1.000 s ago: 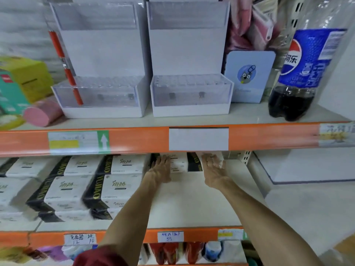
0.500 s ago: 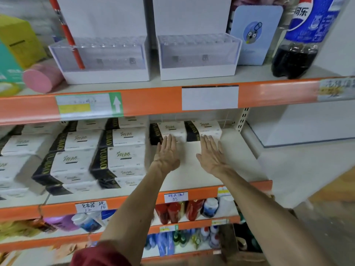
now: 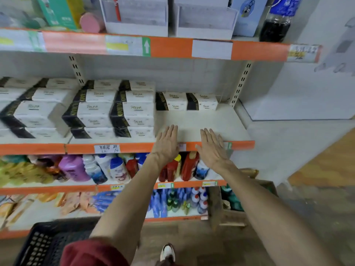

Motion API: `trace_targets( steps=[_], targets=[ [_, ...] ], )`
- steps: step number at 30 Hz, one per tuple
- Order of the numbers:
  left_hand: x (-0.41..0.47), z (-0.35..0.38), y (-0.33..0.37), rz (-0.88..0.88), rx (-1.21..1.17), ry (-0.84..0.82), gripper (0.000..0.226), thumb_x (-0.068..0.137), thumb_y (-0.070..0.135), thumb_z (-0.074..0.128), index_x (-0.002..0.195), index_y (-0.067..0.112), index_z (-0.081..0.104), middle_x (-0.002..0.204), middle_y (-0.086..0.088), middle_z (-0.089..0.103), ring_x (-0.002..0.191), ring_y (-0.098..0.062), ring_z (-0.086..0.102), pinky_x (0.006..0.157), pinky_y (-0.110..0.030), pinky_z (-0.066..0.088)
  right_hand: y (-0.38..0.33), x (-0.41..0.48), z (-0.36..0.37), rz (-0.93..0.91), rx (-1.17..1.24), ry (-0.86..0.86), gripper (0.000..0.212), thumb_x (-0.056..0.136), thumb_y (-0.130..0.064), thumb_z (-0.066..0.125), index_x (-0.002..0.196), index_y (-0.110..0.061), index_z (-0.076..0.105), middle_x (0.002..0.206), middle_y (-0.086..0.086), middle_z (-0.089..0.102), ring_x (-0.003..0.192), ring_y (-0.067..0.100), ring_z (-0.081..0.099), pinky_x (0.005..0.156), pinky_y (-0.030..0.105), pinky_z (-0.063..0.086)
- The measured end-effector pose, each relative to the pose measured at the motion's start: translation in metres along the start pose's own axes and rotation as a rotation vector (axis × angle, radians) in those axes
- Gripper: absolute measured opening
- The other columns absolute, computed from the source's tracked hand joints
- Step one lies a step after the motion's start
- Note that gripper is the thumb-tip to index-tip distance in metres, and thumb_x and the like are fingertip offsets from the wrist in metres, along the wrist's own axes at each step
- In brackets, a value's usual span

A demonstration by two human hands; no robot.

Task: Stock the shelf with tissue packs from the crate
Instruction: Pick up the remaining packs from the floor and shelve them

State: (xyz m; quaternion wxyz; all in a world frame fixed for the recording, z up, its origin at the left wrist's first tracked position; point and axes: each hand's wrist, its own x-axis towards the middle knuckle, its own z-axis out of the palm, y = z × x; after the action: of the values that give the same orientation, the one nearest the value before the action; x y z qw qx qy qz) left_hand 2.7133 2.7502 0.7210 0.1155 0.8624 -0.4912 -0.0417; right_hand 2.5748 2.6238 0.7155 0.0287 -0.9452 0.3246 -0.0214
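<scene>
Both grips are released: left hand (image 3: 166, 145) and right hand (image 3: 212, 148) are held flat, empty, at the shelf (image 3: 226, 121) front. Tissue packs (image 3: 175, 101) are seated at the rear; the crate (image 3: 48, 244) is below-left. Packs are judged light, soft, film-slick — to be taken across the long sides.

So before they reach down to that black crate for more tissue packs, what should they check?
1. The left hand is empty, fingers straight: ok.
2. The right hand is empty, fingers straight: ok.
3. The two packs sit side by side at the back: ok.
4. The shelf is bare in front of them: ok.
5. Packs left in the crate: cannot tell, its inside is dark and blurred.
</scene>
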Motion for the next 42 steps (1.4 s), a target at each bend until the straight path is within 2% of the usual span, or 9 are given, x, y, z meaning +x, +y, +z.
trace_targets(
  steps=[6,10,13,17,22,28,34,37,42],
  targets=[
    [-0.130,0.028,0.001,-0.025,-0.027,-0.037,0.073,0.093,0.018,0.045,0.152,0.004,0.006,0.161,-0.012,0.006,0.148,-0.026,0.003,0.121,-0.043,0.008,-0.016,-0.118,0.035,-0.013,0.045,-0.017,0.067,0.103,-0.040,0.033,0.154,-0.010,0.004,0.163,0.005,0.004,0.150,0.020,-0.001,0.121,0.043,0.000],
    [-0.220,0.046,-0.010,-0.075,0.048,-0.214,0.076,0.096,0.023,0.048,0.153,0.005,0.000,0.161,-0.011,-0.002,0.149,-0.025,-0.003,0.121,-0.043,0.007,-0.029,-0.197,0.058,0.047,0.079,-0.168,0.066,0.103,-0.040,0.032,0.155,-0.012,0.001,0.163,0.004,0.000,0.150,0.020,-0.004,0.121,0.044,0.000],
    [-0.257,0.052,-0.023,-0.113,0.060,-0.225,0.078,0.096,0.027,0.050,0.153,0.005,0.001,0.161,-0.011,0.000,0.149,-0.026,-0.001,0.120,-0.043,0.009,-0.039,-0.233,0.067,0.047,0.047,-0.185,0.067,0.103,-0.043,0.031,0.155,-0.012,0.001,0.163,0.002,0.001,0.149,0.019,-0.005,0.120,0.043,0.000],
    [-0.286,0.060,-0.030,-0.118,0.066,-0.291,0.079,0.095,0.030,0.052,0.153,0.006,0.002,0.161,-0.011,0.001,0.148,-0.027,0.000,0.120,-0.045,0.011,-0.051,-0.254,0.070,0.077,0.052,-0.210,0.067,0.103,-0.042,0.031,0.155,-0.013,-0.001,0.163,0.001,-0.001,0.149,0.018,-0.006,0.120,0.043,0.000],
    [-0.288,0.061,-0.056,-0.141,0.058,-0.271,0.076,0.095,0.028,0.051,0.153,0.007,0.006,0.161,-0.009,0.004,0.148,-0.027,0.001,0.120,-0.046,0.011,-0.070,-0.243,0.075,0.067,0.027,-0.206,0.067,0.103,-0.043,0.032,0.155,-0.013,0.002,0.163,0.003,0.003,0.150,0.020,-0.002,0.121,0.045,0.003],
    [-0.268,0.096,-0.102,-0.085,0.070,-0.289,0.071,0.095,0.024,0.051,0.153,0.022,0.010,0.161,-0.007,0.009,0.148,-0.028,0.003,0.118,-0.051,0.014,-0.109,-0.210,0.120,0.040,0.018,-0.221,0.068,0.102,-0.042,0.035,0.155,-0.016,0.001,0.163,0.002,0.001,0.149,0.027,-0.001,0.120,0.050,0.006],
    [-0.264,0.221,-0.156,-0.122,0.084,-0.358,0.069,0.096,0.022,0.046,0.153,0.023,0.008,0.161,-0.002,0.005,0.149,-0.024,-0.001,0.118,-0.052,0.011,-0.129,-0.184,0.240,0.007,0.074,-0.265,0.066,0.102,-0.038,0.036,0.155,-0.016,0.004,0.163,0.002,0.006,0.149,0.026,0.002,0.120,0.047,0.005],
    [-0.260,0.322,-0.187,-0.118,0.089,-0.378,0.067,0.094,0.020,0.045,0.152,0.027,0.012,0.161,-0.002,0.007,0.148,-0.026,0.002,0.118,-0.051,0.012,-0.124,-0.173,0.341,-0.018,0.080,-0.270,0.065,0.102,-0.037,0.036,0.155,-0.015,0.005,0.163,0.001,0.007,0.149,0.025,0.002,0.120,0.048,0.007],
    [-0.264,0.504,-0.244,-0.164,0.100,-0.403,0.067,0.097,0.032,0.043,0.154,0.023,0.010,0.161,-0.003,0.008,0.148,-0.026,0.005,0.118,-0.049,0.014,-0.098,-0.161,0.527,-0.029,0.050,-0.268,0.066,0.101,-0.038,0.038,0.154,-0.015,0.008,0.161,0.004,0.013,0.149,0.026,0.008,0.119,0.047,0.010]
  ],
)
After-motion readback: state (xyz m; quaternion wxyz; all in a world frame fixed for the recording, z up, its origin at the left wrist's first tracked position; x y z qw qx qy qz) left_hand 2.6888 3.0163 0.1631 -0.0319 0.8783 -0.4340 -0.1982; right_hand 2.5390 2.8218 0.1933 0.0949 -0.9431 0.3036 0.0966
